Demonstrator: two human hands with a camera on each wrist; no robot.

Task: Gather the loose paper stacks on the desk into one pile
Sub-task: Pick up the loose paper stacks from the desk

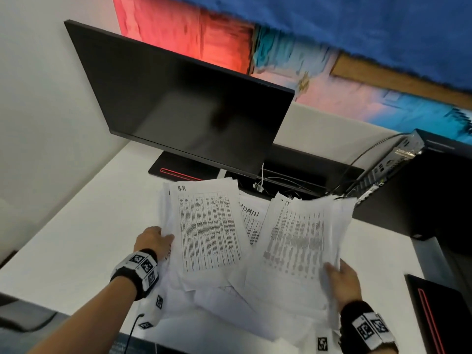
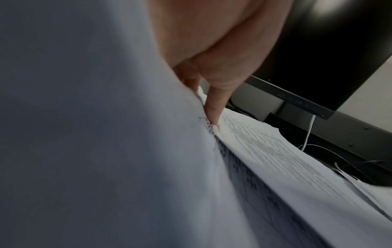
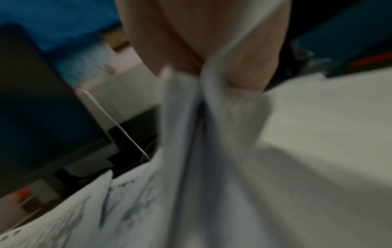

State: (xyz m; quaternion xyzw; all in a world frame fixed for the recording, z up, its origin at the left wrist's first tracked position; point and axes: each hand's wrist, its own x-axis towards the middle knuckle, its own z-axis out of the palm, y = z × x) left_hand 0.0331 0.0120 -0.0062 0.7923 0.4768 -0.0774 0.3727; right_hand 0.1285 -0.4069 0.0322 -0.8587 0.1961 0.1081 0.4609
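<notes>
Two printed paper stacks are lifted over the white desk (image 1: 76, 226). My left hand (image 1: 155, 241) grips the left edge of the stack headed "H-R" (image 1: 209, 226); in the left wrist view a finger (image 2: 214, 107) presses between its sheets (image 2: 106, 151). My right hand (image 1: 342, 279) grips the lower right edge of the right stack (image 1: 298, 241), whose sheets bunch between thumb and fingers (image 3: 250, 70) in the blurred right wrist view. A sheet marked "ADMIN" (image 1: 251, 215) lies between and under both stacks. More loose white sheets (image 1: 229, 307) spread beneath, toward the desk's near edge.
A black monitor (image 1: 184, 98) stands just behind the papers, its stand base (image 1: 178, 169) on the desk. Cables (image 1: 293, 182) and a black computer case (image 1: 408, 180) sit at the back right. A dark device with a red stripe (image 1: 439, 315) lies at the right edge.
</notes>
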